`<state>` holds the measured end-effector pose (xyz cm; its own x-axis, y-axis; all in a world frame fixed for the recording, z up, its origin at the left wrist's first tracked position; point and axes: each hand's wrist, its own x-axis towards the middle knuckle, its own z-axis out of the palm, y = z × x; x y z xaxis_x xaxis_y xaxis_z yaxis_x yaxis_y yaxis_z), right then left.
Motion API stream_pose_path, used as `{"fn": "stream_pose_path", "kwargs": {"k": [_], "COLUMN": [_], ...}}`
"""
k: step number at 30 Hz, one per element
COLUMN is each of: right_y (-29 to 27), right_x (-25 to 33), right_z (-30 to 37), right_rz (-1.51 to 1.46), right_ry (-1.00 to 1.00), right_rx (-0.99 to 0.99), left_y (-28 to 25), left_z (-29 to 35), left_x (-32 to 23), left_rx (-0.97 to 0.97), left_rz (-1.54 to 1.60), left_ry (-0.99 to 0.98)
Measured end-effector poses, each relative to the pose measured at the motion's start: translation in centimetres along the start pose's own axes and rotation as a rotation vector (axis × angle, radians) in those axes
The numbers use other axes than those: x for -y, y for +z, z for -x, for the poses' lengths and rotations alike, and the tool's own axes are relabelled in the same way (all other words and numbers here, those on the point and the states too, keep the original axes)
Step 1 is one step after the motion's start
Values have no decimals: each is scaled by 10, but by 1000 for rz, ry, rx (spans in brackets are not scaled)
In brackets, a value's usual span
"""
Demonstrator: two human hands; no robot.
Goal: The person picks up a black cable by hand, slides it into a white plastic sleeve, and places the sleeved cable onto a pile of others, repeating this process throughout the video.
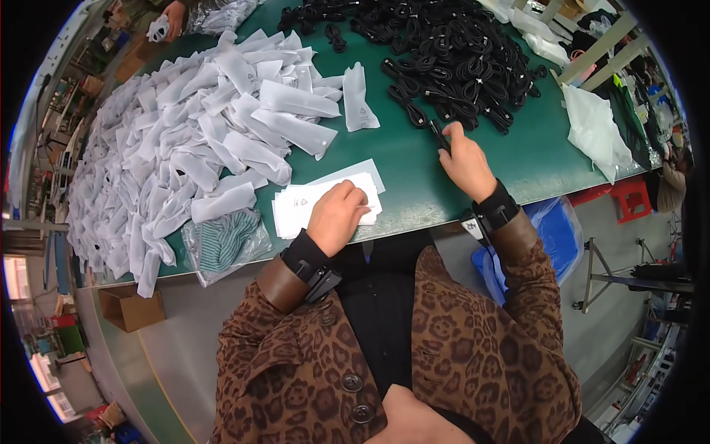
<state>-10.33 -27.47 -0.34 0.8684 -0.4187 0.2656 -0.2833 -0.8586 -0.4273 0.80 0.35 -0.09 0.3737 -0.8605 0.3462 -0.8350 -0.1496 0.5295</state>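
Note:
My left hand (339,214) rests on a stack of flat white plastic bags (296,209) near the table's front edge. Its fingers are curled and pinch at the right end of the top bag. With my right hand (467,164) I grip a coiled black cable (439,136) between thumb and fingers, at the near edge of a large heap of black cables (451,55). Left of the stack spreads a big pile of filled white bags (200,126), and one filled bag (358,100) lies apart, beside the cables.
A clear bag with striped green-grey cloth (225,240) sits at the front edge of the green table (414,196). White plastic sheeting (595,129) covers the right edge. Below stand a blue bin (543,237) and a cardboard box (132,307). Another person's hand (174,18) appears at far left.

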Motion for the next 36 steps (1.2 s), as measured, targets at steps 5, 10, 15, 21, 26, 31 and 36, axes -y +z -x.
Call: {"fn": "stream_pose_path", "kwargs": {"k": [5, 10, 15, 21, 26, 31, 36], "right_y": [-14, -15, -7, -2, 1, 1, 3], "right_x": [34, 66, 70, 68, 68, 68, 67], "right_z": [34, 53, 55, 59, 64, 63, 59], "right_rz": [-543, -568, -446, -369, -466, -603, -707], "right_ry": [74, -212, -341, -391, -286, -182, -162], "right_rx": [97, 89, 5, -42, 43, 181, 284], "left_y": [9, 2, 2, 3, 0, -2, 3], "left_z": [5, 1, 0, 3, 0, 2, 5], "left_x": [7, -2, 2, -1, -3, 6, 12], "left_rx": [-44, -59, -64, -112, -59, -78, -111], "left_rz": [-16, 216, 477, 50, 171, 373, 562], "left_ry": [-53, -292, -429, -104, -266, -372, -460]}}
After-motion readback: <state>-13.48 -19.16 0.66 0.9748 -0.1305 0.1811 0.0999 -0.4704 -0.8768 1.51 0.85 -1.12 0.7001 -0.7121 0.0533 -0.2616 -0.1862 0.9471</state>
